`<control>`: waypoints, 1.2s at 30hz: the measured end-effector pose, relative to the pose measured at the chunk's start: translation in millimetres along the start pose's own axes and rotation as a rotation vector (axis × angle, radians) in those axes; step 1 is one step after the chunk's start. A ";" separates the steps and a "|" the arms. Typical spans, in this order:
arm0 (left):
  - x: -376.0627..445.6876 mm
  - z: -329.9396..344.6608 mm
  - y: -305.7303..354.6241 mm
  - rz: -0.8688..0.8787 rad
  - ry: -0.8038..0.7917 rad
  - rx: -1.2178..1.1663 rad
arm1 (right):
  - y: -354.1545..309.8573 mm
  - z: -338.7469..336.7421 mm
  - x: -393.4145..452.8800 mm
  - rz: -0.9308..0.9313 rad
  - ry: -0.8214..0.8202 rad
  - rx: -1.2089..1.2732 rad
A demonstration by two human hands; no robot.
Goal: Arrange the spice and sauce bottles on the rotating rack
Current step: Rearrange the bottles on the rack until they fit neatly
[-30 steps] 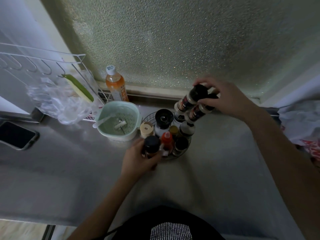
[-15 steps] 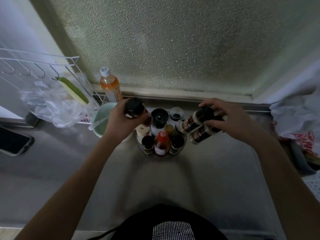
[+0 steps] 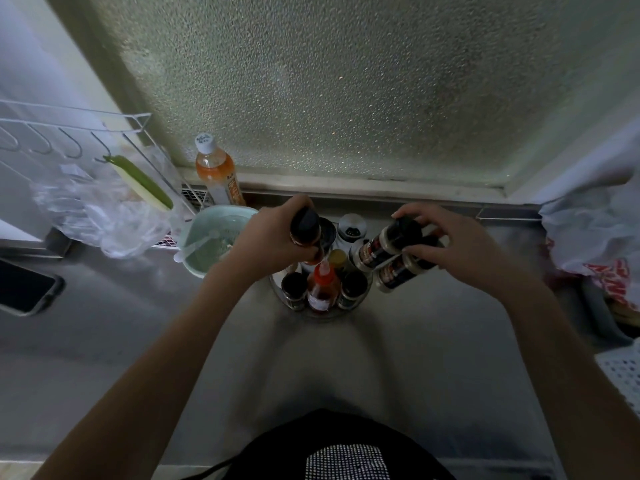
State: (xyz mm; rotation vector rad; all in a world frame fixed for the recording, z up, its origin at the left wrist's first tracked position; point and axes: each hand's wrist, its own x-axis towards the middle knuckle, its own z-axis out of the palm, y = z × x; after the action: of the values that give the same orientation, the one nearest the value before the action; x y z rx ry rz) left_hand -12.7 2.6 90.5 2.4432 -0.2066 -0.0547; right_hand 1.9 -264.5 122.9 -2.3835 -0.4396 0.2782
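Observation:
A round rotating rack stands on the steel counter near the window, holding several bottles. A red sauce bottle stands at its front between two dark-capped jars; a white-lidded shaker stands at its back. My left hand grips a dark-capped spice jar over the rack's left rear. My right hand holds two black-capped spice bottles tilted on their sides, just right of the rack.
A mint green bowl sits left of the rack. An orange drink bottle stands by the window sill. A wire rack with a plastic bag and a phone lie at the left. Bags pile up at the right.
My left hand lifted the dark-capped jar from the rack's front and carried it to the rear left. My right hand lowered its two bottles toward the rack's right side.

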 end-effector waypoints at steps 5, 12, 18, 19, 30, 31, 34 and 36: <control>8.8 -16.5 2.8 -0.025 -0.139 0.078 | -0.6 2.3 1.1 -0.010 -0.002 -0.017; 12.2 -9.2 -1.3 -0.033 -0.245 0.142 | -0.3 2.9 1.2 -0.009 -0.010 0.016; 19.6 9.0 4.1 0.100 -0.241 0.301 | -1.4 2.5 -1.9 -0.004 -0.024 0.040; 20.5 8.4 3.7 0.079 -0.262 0.288 | -1.7 2.1 -2.3 -0.003 -0.023 0.039; 11.3 32.3 -12.6 0.068 -0.321 0.655 | -1.4 4.3 -2.1 -0.007 -0.022 0.046; 10.6 34.4 -14.7 0.076 -0.317 0.668 | -0.6 5.5 -1.9 -0.005 -0.024 0.048; 9.1 38.4 -19.1 0.099 -0.308 0.649 | 2.6 7.9 -2.1 0.003 -0.027 0.055; 9.7 36.2 -21.4 0.088 -0.328 0.557 | 3.3 8.5 -2.2 0.005 -0.029 0.062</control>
State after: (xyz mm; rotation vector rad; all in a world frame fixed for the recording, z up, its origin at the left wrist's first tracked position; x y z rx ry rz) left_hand -3.6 -5.6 49.1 2.9630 -0.5344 -0.4100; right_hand -1.9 -262.6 114.6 -2.3230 -0.4324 0.3241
